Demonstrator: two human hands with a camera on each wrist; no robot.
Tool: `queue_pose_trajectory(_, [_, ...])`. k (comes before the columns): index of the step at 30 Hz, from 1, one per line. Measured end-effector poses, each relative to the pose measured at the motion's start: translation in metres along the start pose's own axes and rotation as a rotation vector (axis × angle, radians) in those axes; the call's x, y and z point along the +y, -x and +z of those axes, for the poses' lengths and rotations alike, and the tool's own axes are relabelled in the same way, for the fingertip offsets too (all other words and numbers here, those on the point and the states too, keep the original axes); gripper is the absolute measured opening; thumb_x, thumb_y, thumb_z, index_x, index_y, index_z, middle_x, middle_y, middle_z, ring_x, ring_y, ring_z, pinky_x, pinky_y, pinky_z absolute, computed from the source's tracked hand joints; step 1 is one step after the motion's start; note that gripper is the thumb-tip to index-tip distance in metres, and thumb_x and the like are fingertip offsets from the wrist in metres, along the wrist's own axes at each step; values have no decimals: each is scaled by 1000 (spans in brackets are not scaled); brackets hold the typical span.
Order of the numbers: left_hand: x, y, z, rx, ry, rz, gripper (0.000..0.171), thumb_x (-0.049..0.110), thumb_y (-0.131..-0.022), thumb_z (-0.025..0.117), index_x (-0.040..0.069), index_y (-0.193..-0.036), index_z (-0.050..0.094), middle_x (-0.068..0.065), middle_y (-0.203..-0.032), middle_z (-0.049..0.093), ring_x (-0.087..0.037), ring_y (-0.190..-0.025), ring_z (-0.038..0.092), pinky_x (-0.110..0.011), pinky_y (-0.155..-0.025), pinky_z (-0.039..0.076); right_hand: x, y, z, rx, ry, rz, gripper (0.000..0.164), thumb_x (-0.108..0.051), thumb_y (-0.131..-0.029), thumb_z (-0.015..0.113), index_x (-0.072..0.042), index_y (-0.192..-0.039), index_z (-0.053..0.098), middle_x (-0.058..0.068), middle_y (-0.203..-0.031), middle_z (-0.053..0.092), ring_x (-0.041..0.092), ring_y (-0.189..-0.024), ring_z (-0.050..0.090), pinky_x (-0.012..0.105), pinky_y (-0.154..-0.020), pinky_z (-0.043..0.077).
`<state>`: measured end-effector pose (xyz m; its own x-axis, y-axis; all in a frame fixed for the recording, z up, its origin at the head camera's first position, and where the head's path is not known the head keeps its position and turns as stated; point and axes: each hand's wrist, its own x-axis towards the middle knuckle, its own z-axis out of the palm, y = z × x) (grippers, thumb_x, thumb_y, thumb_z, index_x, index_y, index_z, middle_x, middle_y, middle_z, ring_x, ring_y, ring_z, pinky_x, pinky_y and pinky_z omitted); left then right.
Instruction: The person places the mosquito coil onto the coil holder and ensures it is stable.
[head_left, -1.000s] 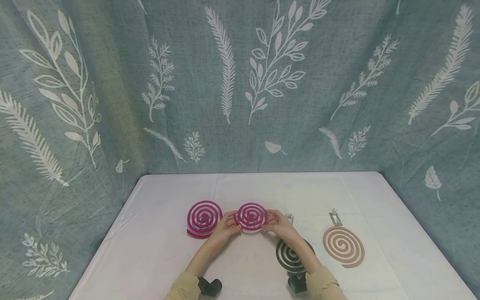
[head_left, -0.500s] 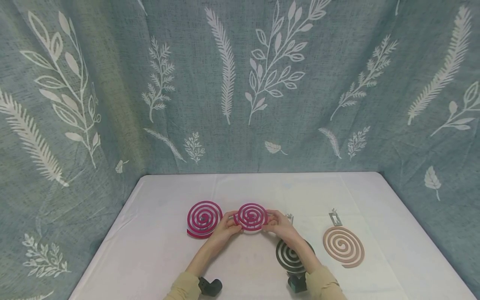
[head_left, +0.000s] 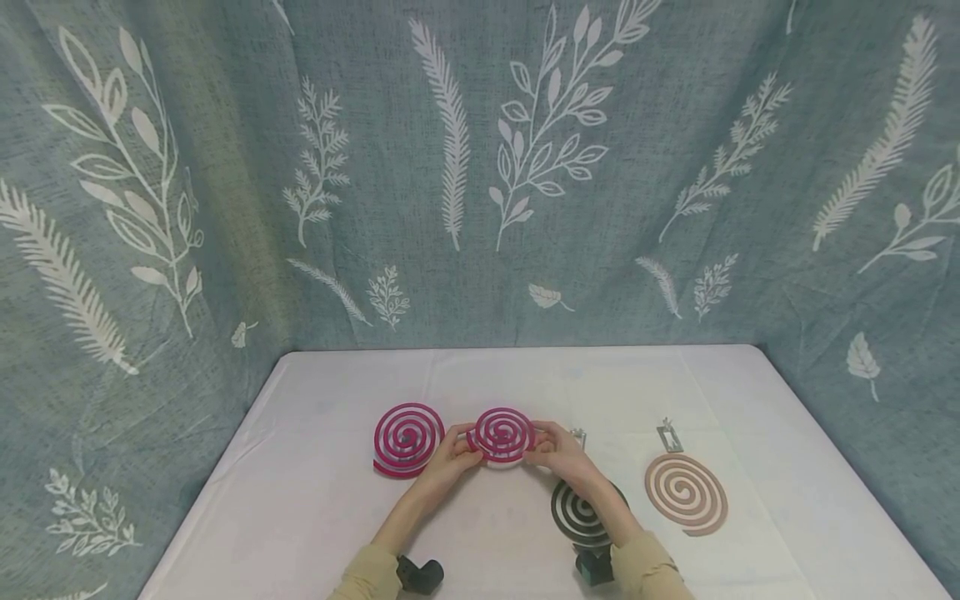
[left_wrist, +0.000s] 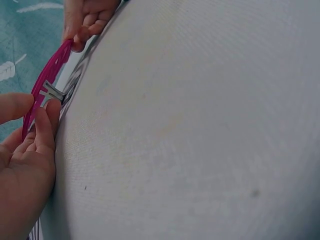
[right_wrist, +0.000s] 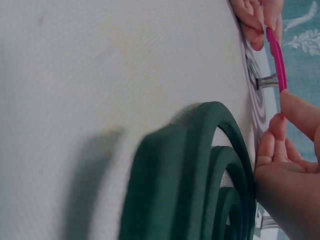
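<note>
Pinching magenta coil at opposite rims, head view: left hand one side, right hand other, two-sided grip likely for balance. Second magenta coil just beside left hand. Left wrist view: coil off white table, metal stand rising toward its middle, presumably as support; contact unclear. Right wrist view: right thumb against rim, probably steadying tilt; green coil nearer camera.

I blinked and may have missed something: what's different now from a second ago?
Nothing visibly moved, and nothing was grasped or let go; only the head view shifted very slightly. The left hand and right hand still hold the raised magenta spiral. The other magenta spiral, green spiral and tan spiral stayed put.
</note>
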<state>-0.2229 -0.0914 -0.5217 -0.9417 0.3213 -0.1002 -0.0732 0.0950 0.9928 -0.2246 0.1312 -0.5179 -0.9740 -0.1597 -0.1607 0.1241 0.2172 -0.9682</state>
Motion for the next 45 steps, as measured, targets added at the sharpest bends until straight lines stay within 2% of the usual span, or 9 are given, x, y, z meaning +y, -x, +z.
queue_pose_trajectory(13, [1,1,-1,-1,-5,-3,53,10,-95,52,1,-142,29,-26,-119,59,-29,-107,61,-48,-108,37,-2,1,0,-1,-8,-4,64,-5,-80,70,6,-136,40,10,-96,58,10,-75,53,21,-66,46])
queue_pose_trajectory(26, [-1,2,-3,-30,-51,6,54,16,-95,53,1,-141,28,-23,-120,60,-25,-110,60,-53,-109,33,-2,2,0,-7,-1,-5,64,-6,-81,70,5,-136,40,11,-98,58,10,-76,54,23,-70,47])
queue_pose_trajectory(38, [1,3,-1,-13,-38,-4,53,13,-95,53,2,-141,30,-23,-120,60,-28,-112,58,-52,-110,32,1,0,0,8,5,10,63,-6,-81,70,4,-136,41,12,-99,58,11,-76,54,25,-71,47])
queue_pose_trajectory(45, [-1,0,-2,-15,-35,-5,52,14,-95,53,3,-141,30,-21,-117,62,-23,-108,61,-52,-110,32,1,0,0,7,2,14,64,-6,-81,70,4,-137,41,11,-98,58,11,-76,54,25,-71,47])
